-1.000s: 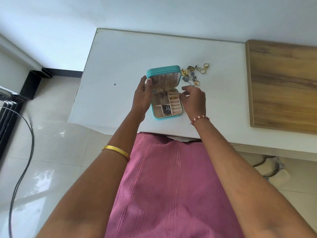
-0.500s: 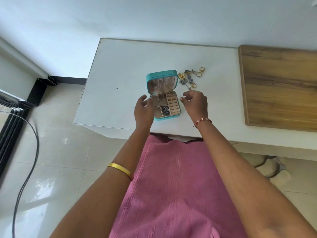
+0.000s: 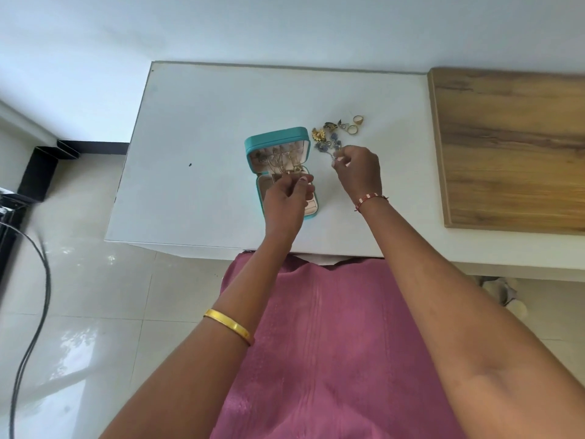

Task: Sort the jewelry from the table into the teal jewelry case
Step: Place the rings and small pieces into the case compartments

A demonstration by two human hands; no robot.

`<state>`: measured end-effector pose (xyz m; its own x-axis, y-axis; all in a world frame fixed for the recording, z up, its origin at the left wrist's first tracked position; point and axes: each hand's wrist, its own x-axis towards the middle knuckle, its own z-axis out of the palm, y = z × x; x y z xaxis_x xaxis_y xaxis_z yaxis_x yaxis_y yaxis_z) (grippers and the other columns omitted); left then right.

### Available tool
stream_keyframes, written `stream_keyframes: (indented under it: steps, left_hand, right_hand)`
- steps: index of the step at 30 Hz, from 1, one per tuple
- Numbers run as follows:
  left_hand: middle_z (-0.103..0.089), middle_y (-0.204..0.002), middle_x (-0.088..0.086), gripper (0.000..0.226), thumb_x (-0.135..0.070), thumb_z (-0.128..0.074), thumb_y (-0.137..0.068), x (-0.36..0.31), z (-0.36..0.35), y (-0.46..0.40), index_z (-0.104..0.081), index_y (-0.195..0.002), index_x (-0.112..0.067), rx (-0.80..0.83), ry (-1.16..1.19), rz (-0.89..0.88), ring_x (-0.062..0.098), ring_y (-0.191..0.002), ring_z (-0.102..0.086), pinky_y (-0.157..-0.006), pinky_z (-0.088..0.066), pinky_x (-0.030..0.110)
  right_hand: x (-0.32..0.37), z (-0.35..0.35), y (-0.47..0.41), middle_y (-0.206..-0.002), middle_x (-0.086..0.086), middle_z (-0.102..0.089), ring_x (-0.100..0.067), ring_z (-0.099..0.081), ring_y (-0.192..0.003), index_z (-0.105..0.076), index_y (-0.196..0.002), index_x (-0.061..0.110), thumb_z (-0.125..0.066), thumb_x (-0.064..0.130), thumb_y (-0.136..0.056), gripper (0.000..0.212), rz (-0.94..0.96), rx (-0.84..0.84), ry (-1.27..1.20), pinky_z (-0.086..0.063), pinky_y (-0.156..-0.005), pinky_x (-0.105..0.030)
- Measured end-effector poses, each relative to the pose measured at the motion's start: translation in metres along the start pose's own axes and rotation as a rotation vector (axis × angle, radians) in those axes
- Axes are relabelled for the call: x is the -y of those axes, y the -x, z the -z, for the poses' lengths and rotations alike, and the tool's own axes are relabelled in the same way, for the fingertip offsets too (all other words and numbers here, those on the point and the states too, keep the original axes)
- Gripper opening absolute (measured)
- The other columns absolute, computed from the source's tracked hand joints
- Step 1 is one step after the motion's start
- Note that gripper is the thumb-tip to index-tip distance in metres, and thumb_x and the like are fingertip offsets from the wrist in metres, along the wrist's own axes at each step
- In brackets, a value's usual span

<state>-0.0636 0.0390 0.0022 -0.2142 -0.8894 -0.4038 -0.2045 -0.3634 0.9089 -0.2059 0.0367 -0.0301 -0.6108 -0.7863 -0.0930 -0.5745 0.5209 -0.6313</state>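
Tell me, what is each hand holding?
The right hand pinches one end of a blue beaded piece from the pile. Whether the left hand holds anything cannot be told.

— What stands against that plain white wall?
— A white bench, a wooden panel at its right end.
— And below?
— Glossy pale floor tiles catching daylight, black cables at the left, dark skirting.

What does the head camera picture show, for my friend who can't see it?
A person's right hand pinches a piece from the jewelry pile on a white table, while their left hand hovers over the open teal jewelry case. A wooden board lies to the right.
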Motion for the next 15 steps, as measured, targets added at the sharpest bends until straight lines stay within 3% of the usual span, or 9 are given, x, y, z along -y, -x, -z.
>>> stream_keyframes:
  steps: [3, 6, 12, 15]
  left_hand:
    - [-0.064, -0.073, -0.001, 0.022, -0.010, -0.048, -0.094, 0.003, -0.004, -0.004, -0.064, -0.082, -0.021, 0.000, 0.015, 0.036, 0.018, -0.076, -0.061, -0.085, -0.052, 0.038]
    - [-0.064, -0.075, 0.001, 0.021, -0.009, -0.047, -0.094, 0.004, -0.007, -0.010, -0.064, -0.084, -0.017, 0.019, 0.049, 0.058, 0.014, -0.070, -0.060, -0.080, -0.051, 0.033]
    - [-0.064, -0.075, 0.002, 0.026, -0.008, -0.046, -0.094, 0.005, -0.009, -0.013, -0.063, -0.079, -0.021, 0.039, 0.089, 0.058, 0.013, -0.069, -0.059, -0.076, -0.050, 0.028]
    - [-0.065, -0.076, 0.003, 0.026, -0.008, -0.046, -0.094, 0.006, -0.009, -0.010, -0.064, -0.081, -0.021, 0.056, 0.102, 0.074, 0.015, -0.073, -0.060, -0.081, -0.051, 0.032]
  right_hand:
    - [0.002, -0.010, -0.016, -0.118, -0.019, -0.055, -0.032, -0.053, -0.111, -0.058, -0.124, 0.013, -0.054, 0.008, -0.089, 0.035, 0.115, 0.066, 0.161, -0.045, -0.087, -0.031]
    - [0.000, -0.019, -0.027, -0.120, -0.019, -0.049, -0.034, -0.046, -0.117, -0.055, -0.128, 0.016, -0.048, 0.004, -0.091, 0.039, 0.172, 0.090, 0.330, -0.047, -0.085, -0.039]
    - [-0.003, -0.025, -0.030, -0.114, -0.019, -0.055, -0.033, -0.051, -0.109, -0.062, -0.110, 0.003, -0.047, 0.009, -0.094, 0.023, 0.234, 0.026, 0.421, -0.047, -0.078, -0.036]
    - [-0.006, -0.026, -0.027, -0.109, -0.020, -0.060, -0.033, -0.056, -0.102, -0.062, -0.102, -0.001, -0.050, 0.006, -0.091, 0.018, 0.195, 0.006, 0.300, -0.045, -0.076, -0.032]
